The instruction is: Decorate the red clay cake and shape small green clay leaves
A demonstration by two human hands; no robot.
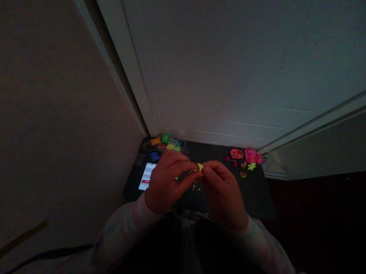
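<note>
Pinched between fingertips above the dark table is a small yellow piece of modelling clay (200, 167). My left hand (173, 181) grips it from the left, thumb and forefinger together. From the other side, the thumb and fingers of my right hand (224, 191) press on the same piece. Below the hands, tiny yellow bits (196, 188) lie on the table. More yellow shows behind the left fingers, partly hidden.
A lit phone (145, 176) lies left on the dark table (256, 198). Colourful packets (165, 138) are piled at the back left. At the back right sit a pink flower-like shape (253, 156), a red-orange piece (237, 154) and several small figures. A white panel (216, 65) rises behind.
</note>
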